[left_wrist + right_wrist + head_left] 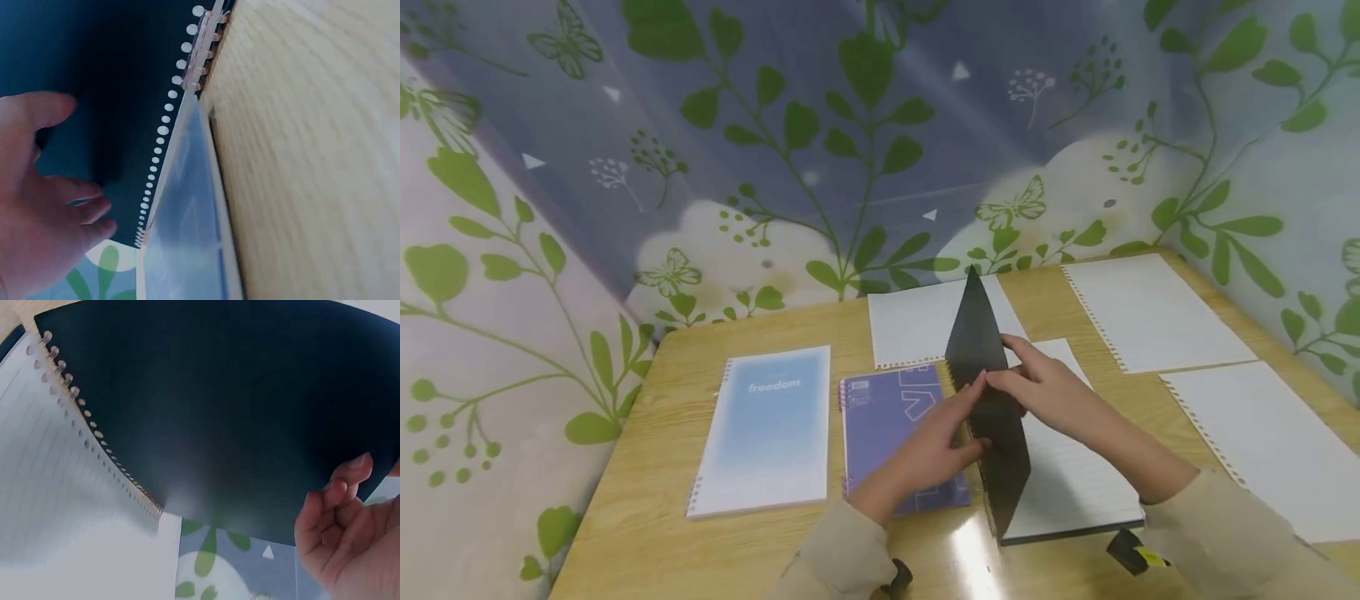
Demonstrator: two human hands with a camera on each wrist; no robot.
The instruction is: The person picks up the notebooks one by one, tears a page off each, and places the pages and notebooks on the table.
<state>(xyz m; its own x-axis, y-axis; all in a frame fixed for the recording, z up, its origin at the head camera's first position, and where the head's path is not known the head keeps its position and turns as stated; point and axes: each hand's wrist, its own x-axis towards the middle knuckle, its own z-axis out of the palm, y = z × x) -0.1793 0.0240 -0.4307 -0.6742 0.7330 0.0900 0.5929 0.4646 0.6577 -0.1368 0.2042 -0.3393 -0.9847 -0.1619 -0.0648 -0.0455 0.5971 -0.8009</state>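
Observation:
A black notebook cover stands nearly upright from its ring-bound edge, swung up off the lined pages of the notebook. My right hand holds the cover's free edge, its fingers curled on the page side in the right wrist view and the thumb mostly hidden there. On the cover's other side is my left hand, fingers lightly bent and reaching along the black surface, fingertips close to those of the right. Partly under the left forearm lies a purple spiral notebook.
A blue-and-white notebook marked "freedom" lies at the left of the wooden table. White sheets with punched edges lie around: one at the back, one at the back right, another at the right. Patterned curtains border the table.

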